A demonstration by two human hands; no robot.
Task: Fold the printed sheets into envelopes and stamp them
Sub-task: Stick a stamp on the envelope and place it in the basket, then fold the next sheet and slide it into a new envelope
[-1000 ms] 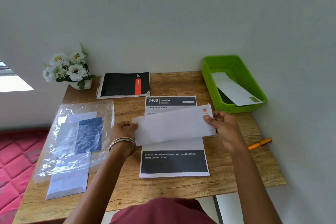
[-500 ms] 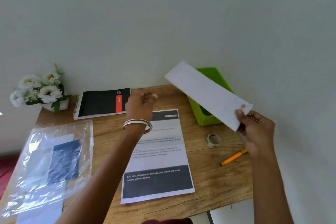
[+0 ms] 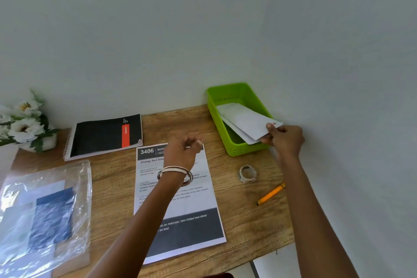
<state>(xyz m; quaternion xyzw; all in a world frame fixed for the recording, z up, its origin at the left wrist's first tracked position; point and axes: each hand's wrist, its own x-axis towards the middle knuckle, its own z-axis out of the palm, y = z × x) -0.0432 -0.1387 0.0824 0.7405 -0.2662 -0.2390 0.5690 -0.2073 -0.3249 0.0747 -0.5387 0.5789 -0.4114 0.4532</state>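
Diagonally, envelope (image 3: 247,121) (far-left to near-right) in tray (image 3: 234,149)

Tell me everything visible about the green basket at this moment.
The green basket is a bright lime, plastic-looking rectangular tray with slotted walls and a smooth rolled rim. It stands upright at the far right corner of the wooden table, close to the wall. Two white envelopes lie slanted inside, overlapping; the upper envelope, with a small red mark at its near end, sticks out over the right rim, where the right hand pinches it. The lower envelope rests beneath it.
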